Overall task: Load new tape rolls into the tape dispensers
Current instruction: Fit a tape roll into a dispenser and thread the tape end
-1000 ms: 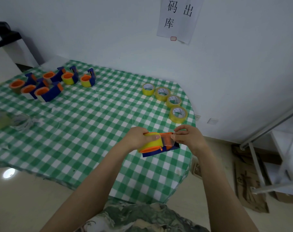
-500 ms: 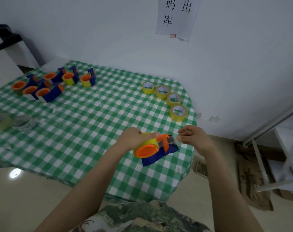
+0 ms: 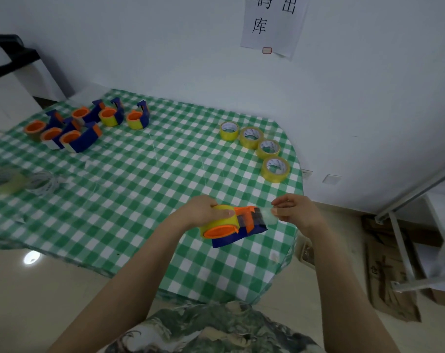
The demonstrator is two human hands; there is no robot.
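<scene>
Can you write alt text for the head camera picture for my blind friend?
A left hand grips a blue-and-orange tape dispenser holding a yellow roll, while the right hand pinches its clear tape end, above a green checked table. Four spare rolls lie beyond.

The surface [image 3: 140, 189] has green and white checks. The near dispenser [image 3: 231, 241] is blue with an orange hub and its tape [image 3: 220, 220] is yellow. Four rolls [image 3: 275, 176] are yellow with white inner labels. The far dispensers [image 3: 85, 139] are blue and orange. The paper [image 3: 272, 39] is white with black characters. The garment [image 3: 216, 327] has a green mottled pattern.
</scene>
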